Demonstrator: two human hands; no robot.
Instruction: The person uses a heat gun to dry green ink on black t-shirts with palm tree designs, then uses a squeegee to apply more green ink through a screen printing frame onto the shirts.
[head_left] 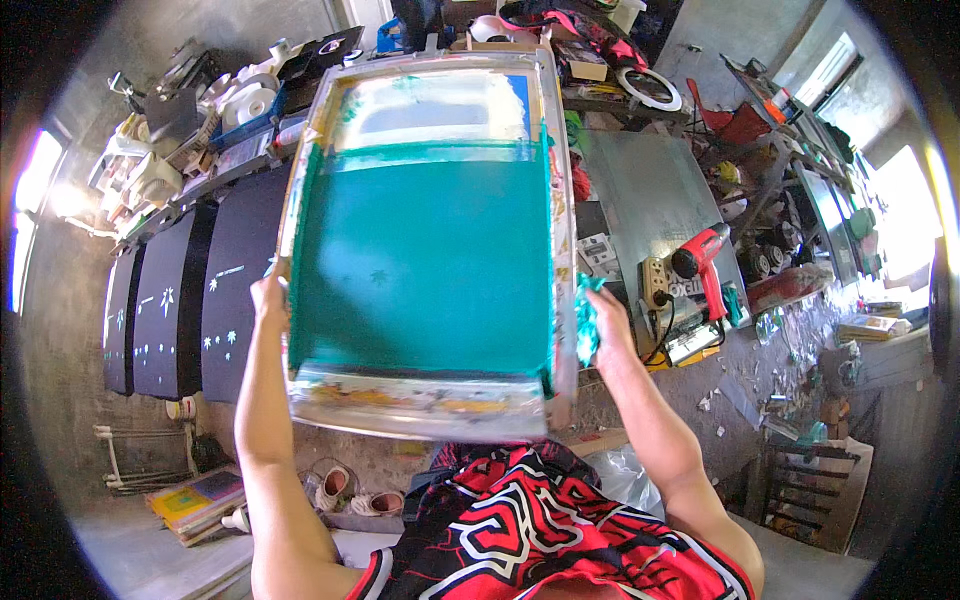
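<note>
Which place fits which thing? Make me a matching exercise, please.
1. rectangular framed screen coated green
2. crumpled teal wad
3. red pistol-shaped heat gun
4. black boards with pale prints

A. left of the screen
B. between left hand and right hand
C. bunched at the right hand
D. further right, touched by neither hand

Pairs: 1-B; 2-C; 3-D; 4-A

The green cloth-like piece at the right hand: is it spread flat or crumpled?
Crumpled: the green cloth-like piece shows as a bunched, uneven lump between the right hand and the side of the screen frame.
</note>
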